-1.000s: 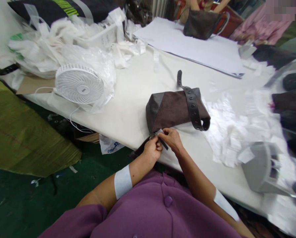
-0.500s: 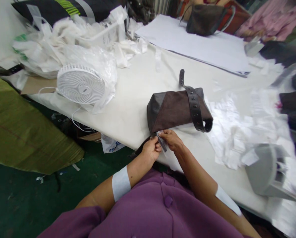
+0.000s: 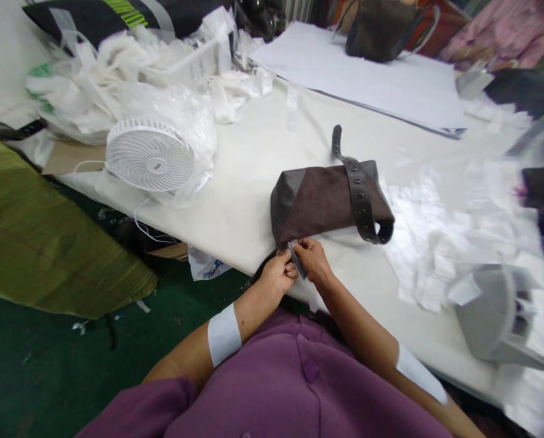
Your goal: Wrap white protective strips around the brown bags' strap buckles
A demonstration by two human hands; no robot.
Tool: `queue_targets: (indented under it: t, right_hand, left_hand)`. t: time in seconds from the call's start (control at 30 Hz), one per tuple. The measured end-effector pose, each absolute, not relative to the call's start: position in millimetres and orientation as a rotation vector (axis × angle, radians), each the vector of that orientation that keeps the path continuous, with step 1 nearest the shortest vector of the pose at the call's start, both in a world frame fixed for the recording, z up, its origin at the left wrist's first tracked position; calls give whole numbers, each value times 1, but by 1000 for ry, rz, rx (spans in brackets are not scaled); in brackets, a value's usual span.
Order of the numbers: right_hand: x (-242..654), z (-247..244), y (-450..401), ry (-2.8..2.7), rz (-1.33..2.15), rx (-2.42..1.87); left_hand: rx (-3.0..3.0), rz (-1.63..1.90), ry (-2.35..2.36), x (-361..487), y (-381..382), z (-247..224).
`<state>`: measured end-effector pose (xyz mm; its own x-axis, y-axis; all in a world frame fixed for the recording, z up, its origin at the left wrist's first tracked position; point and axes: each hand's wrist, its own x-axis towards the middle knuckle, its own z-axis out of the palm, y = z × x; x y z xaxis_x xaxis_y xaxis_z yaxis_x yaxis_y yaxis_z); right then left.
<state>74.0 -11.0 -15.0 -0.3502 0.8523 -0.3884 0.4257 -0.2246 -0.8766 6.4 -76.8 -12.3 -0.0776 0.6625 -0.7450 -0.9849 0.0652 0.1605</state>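
A dark brown bag with black corner panels (image 3: 322, 201) lies on its side at the near edge of the white table (image 3: 242, 201). Across its right end runs a black strap with metal eyelets (image 3: 358, 187), one end curling beyond the bag. My left hand (image 3: 278, 272) is closed, pinching a dark strip (image 3: 298, 263) just below the bag's lower left corner. Beside it, my right hand (image 3: 312, 258) also has its fingers closed on this strip, close to the bag's near side. The fingertips of both hands nearly meet.
A white fan (image 3: 151, 157) stands left, against plastic wrapping (image 3: 199, 131). White scraps (image 3: 422, 243) and a grey tape dispenser-like object (image 3: 486, 313) lie right. White sheets (image 3: 367, 82) hold another dark bag (image 3: 379, 30) at the back. Someone's pink sleeve (image 3: 504, 30) shows far right.
The view has shifted slightly. A clear piece beside the strip at my right hand no longer shows over it; the strip looks darker and plainer. Both hands keep nearly the same place.
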Motion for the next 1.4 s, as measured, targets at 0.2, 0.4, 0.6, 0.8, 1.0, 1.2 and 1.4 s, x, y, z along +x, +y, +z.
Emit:
queue_targets:
  t: [0.2, 0.4, 0.6, 0.8, 1.0, 1.2, 1.4]
  right_hand:
    - [76, -18, -13, -1794, 1198, -1556]
    - [76, -10, -8, -1915, 1077, -1564]
    - [79, -14, 1, -1996, 1233, -1493]
    - [78, -7, 11, -2057, 1400, -1443]
    - [75, 5, 17, -2017, 1854, -1367]
    - [70, 10, 18, -1846, 2110, -1372]
    - [69, 8, 15, -1728, 2152, -1383]
  left_hand:
    - [-498, 1505, 868, 9, -74, -14]
    - [-467, 1549, 838, 8, -72, -14]
    - [-470, 1552, 823, 6, -73, -10]
    - [-502, 1509, 896, 6, -73, -6]
    - [-480, 1459, 991, 4, -73, 2]
    - [-423, 1437, 1122, 4, -75, 6]
    - [-363, 1509, 1149, 8, -85, 5]
